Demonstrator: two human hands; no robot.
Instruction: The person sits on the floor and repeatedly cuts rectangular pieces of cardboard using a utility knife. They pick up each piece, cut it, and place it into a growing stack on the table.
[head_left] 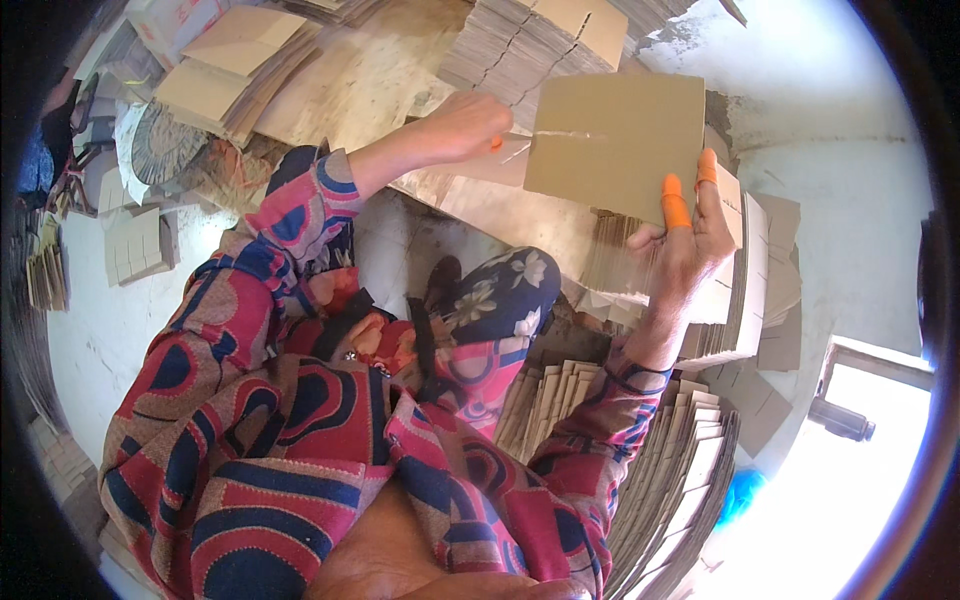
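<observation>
A flat brown cardboard sheet (617, 140) is raised in front of me, with a thin pale crease line across its left part. My right hand (695, 225) grips its lower right edge; orange covers sit on two of its fingertips. At the sheet's left side my left hand (465, 127) is closed, knuckles up, one orange-tipped finger showing beside a narrow cardboard flap (490, 162). What its curled fingers hold is hidden. Beneath the sheet lies a wooden board (460, 205), and a stack of cardboard (622, 250) stands under its lower edge.
Slotted cardboard stacks (535, 45) rise at the back. More cardboard sheets (235, 60) lie at the far left, near a round pleated object (165, 140). Beside my right forearm stand upright folded cardboard pieces (670, 480). A white wall (840, 180) bounds the right side.
</observation>
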